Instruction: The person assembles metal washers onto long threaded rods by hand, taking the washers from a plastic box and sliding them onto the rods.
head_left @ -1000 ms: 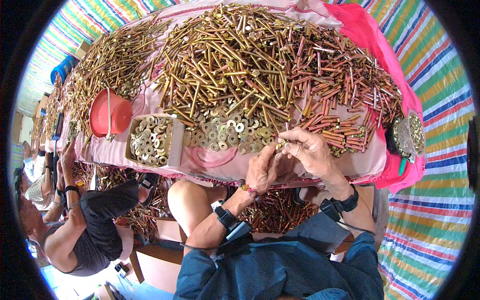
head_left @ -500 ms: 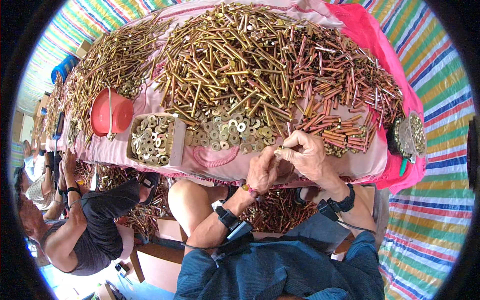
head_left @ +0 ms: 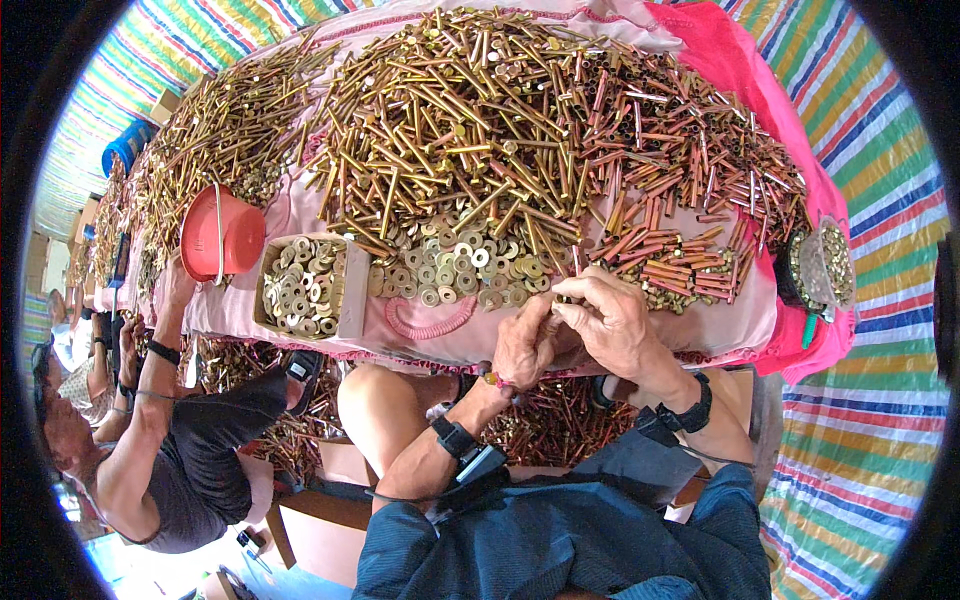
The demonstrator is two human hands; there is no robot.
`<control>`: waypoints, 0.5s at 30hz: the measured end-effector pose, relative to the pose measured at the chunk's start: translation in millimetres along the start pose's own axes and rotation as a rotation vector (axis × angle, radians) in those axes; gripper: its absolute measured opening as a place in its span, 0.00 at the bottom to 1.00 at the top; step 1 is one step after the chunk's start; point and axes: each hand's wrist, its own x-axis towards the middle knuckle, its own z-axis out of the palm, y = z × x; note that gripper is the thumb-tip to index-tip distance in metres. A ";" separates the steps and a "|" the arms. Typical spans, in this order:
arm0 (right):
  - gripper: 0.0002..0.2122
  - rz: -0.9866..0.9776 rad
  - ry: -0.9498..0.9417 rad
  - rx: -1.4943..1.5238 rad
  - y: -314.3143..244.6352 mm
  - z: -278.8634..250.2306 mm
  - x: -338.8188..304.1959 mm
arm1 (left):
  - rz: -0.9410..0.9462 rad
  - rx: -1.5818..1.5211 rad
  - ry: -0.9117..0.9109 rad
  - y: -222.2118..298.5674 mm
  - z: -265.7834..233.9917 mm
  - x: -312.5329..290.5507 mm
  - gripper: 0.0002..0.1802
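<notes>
My left hand (head_left: 526, 336) and my right hand (head_left: 612, 318) meet over the table's near edge, fingers closed and fingertips together. A small brass-coloured end shows between the right fingertips; the fingers hide the rest, so I cannot tell what the piece is. Just beyond them lie a spread of flat washers (head_left: 466, 258) and a big heap of long yellowish bolts (head_left: 450, 130). Reddish metal sleeves (head_left: 670, 262) lie beyond my right hand, with small brass-coloured nuts (head_left: 672, 300) at their near side.
An open carton of washers (head_left: 300, 288) stands left of a pink coiled cord (head_left: 430, 326). Further left is a red bucket (head_left: 238, 238), with a co-worker's hand (head_left: 178, 280) beside it. A clear tub of small parts (head_left: 832, 262) stands at the right edge. More metal pieces (head_left: 560, 425) lie below the table.
The right fingers have closed further over the small piece, and less of it shows. The co-worker's arm has reached forward to the red bucket.
</notes>
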 end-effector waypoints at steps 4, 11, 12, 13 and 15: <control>0.08 -0.088 0.017 0.074 4.7 -1.2 4.0 | 0.071 0.021 0.019 -2.8 1.0 0.0 0.08; 0.09 0.069 -0.021 0.106 6.4 2.3 -1.3 | 0.022 0.034 -0.008 -12.4 1.6 -4.1 0.10; 0.10 0.130 -0.023 0.118 5.0 4.2 -1.5 | 0.057 0.059 -0.009 -14.5 0.8 -4.3 0.10; 0.10 0.128 -0.023 0.120 1.5 2.8 -0.8 | 0.058 0.061 -0.008 -15.7 1.4 -5.2 0.10; 0.11 0.351 -0.083 0.213 -6.8 -4.2 1.9 | 0.075 0.024 0.035 -11.4 4.6 -2.1 0.10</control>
